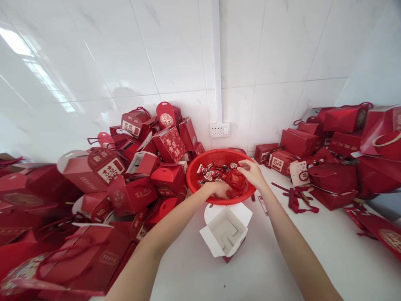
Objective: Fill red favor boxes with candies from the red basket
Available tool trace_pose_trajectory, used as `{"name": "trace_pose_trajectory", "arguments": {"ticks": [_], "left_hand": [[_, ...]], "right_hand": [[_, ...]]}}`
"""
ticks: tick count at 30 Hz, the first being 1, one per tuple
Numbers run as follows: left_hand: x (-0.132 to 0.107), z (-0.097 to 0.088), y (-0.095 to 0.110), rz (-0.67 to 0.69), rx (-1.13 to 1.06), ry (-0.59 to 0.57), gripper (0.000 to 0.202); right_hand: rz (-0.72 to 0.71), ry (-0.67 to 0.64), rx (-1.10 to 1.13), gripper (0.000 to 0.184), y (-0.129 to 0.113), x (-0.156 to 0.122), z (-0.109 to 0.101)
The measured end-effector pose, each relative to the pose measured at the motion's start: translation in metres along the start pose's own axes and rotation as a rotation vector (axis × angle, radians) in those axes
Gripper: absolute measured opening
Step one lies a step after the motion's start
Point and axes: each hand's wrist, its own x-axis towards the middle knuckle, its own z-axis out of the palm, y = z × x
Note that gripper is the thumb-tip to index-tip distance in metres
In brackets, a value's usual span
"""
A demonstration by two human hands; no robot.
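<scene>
A red plastic basket holds several small wrapped candies in red and white wrappers. My left hand reaches down inside its near side, fingers curled among red wrappers; what they close on is hidden. At the right inner side, my right hand hovers by the candies, thumb and fingers slightly apart, with nothing plainly between them. In front of the basket stands a small carton, white inside and red outside, its flaps spread. Nothing but folds and shadows shows in its bottom.
Red gift boxes are heaped on the left, some with cord handles. More red boxes pile up on the right, near loose red ribbons. A wall socket sits on white tiles behind the white table.
</scene>
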Motion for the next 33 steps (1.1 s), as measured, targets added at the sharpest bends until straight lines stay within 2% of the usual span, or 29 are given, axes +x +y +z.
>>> {"name": "trace_pose_trajectory", "arguments": {"ticks": [4, 6, 8, 12, 14, 18, 22, 26, 30, 33], "left_hand": [[0.015, 0.004, 0.005, -0.088, 0.095, -0.063, 0.006], [0.019, 0.000, 0.004, -0.119, 0.131, -0.076, 0.012], [0.023, -0.008, -0.001, -0.150, 0.155, -0.047, 0.016], [0.022, -0.024, -0.015, -0.190, 0.153, 0.093, 0.009], [0.018, -0.027, -0.022, -0.203, 0.133, 0.087, 0.016], [0.013, -0.018, -0.028, -0.232, 0.091, 0.013, 0.032], [0.016, -0.008, -0.032, -0.231, 0.054, -0.001, 0.022], [0.021, -0.010, -0.037, -0.161, 0.046, 0.171, 0.009], [0.029, -0.018, -0.040, -0.102, 0.032, 0.359, 0.026], [0.040, -0.023, -0.039, -0.022, 0.018, 0.418, 0.032]], "right_hand": [[-0.012, -0.022, -0.041, 0.019, 0.000, -0.005, -0.001], [-0.020, -0.037, -0.062, 0.019, 0.001, -0.007, -0.001], [-0.025, -0.050, -0.085, 0.019, 0.002, -0.007, -0.001], [-0.024, -0.077, -0.130, 0.018, 0.006, -0.007, 0.000], [-0.019, -0.090, -0.150, 0.018, 0.007, -0.006, 0.000], [-0.008, -0.113, -0.180, 0.020, 0.005, -0.006, 0.000], [-0.003, -0.131, -0.195, 0.021, 0.003, -0.007, 0.000], [0.005, -0.115, -0.180, 0.022, 0.003, -0.007, 0.000], [0.002, -0.076, -0.150, 0.025, 0.006, -0.005, 0.001], [-0.002, -0.049, -0.125, 0.028, 0.010, -0.004, 0.002]]}}
